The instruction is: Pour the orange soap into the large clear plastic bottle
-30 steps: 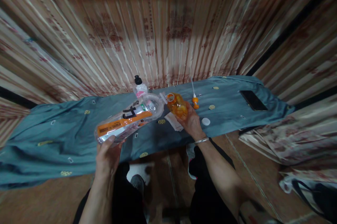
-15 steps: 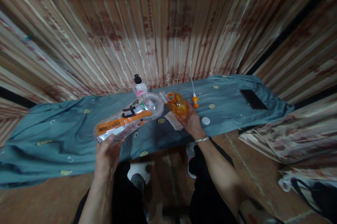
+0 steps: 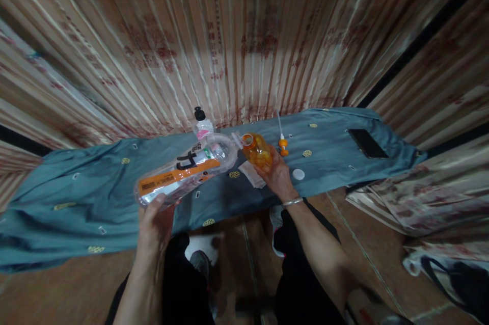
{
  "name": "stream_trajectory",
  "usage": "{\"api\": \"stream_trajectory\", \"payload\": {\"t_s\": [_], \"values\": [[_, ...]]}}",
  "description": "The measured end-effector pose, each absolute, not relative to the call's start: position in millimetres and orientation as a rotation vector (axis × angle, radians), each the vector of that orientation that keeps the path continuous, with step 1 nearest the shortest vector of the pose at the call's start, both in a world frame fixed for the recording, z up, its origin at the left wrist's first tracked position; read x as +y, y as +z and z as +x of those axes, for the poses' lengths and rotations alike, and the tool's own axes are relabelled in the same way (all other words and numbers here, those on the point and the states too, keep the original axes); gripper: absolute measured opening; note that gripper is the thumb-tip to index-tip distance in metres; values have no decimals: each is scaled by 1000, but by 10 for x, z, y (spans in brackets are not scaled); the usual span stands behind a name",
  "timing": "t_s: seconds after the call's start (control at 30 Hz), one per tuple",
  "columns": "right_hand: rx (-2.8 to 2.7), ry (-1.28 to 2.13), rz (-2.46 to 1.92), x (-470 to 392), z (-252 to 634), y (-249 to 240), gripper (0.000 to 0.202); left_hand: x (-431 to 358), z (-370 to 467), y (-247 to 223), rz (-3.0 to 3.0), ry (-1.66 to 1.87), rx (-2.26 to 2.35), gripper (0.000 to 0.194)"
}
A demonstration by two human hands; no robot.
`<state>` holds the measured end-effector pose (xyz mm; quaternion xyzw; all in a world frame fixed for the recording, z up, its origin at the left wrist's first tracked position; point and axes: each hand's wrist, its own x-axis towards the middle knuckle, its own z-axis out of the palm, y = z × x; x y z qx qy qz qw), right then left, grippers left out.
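My left hand (image 3: 156, 218) is wrapped round the base of a large clear bottle (image 3: 183, 169) with an orange and silver label. The bottle lies tilted, its neck pointing right. Its mouth meets or nearly meets the open mouth of an amber bottle (image 3: 258, 152), which my right hand (image 3: 278, 174) grips from the right and below. Whether any liquid passes between them is too small to tell. Right of the amber bottle lies an orange pump head (image 3: 283, 146) with a thin pale tube. A white round cap (image 3: 298, 174) sits near my right hand.
A blue-green cloth (image 3: 95, 177) covers the long table. A black-capped bottle (image 3: 201, 124) stands behind the clear one. A pale paper packet (image 3: 252, 174) lies below the amber bottle, and a dark phone (image 3: 367, 143) at the right. A pleated curtain (image 3: 237, 34) hangs behind.
The base of the clear bottle has shifted very slightly left and up. Both hands keep their grips, and the things on the table stay in place.
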<state>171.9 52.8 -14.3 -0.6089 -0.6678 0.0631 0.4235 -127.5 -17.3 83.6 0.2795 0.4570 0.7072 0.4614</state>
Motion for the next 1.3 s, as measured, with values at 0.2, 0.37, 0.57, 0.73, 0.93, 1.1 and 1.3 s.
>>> {"api": "stream_trajectory", "payload": {"t_s": [0.2, 0.37, 0.57, 0.73, 0.93, 1.1, 1.3], "values": [[-1665, 155, -1538, 537, 1724, -166, 77, -174, -1270, 830, 708, 1749, 1131, 52], [-1665, 130, -1557, 539, 1713, -162, 75, -158, -1280, 818, 722, 1765, 1129, 54], [-1670, 153, -1528, 516, 1700, -110, 74, -160, -1269, 837, 734, 1765, 1129, 53], [-1678, 137, -1551, 517, 1700, -99, 75, -163, -1268, 842, 741, 1768, 1118, 51], [-1692, 130, -1529, 515, 1723, -113, 73, -139, -1348, 787, 758, 1744, 1104, 54], [-1700, 105, -1517, 527, 1736, -132, 72, -142, -1339, 796, 754, 1758, 1094, 58], [-1671, 75, -1540, 564, 1754, -157, 77, -150, -1336, 803, 751, 1759, 1089, 50]]}}
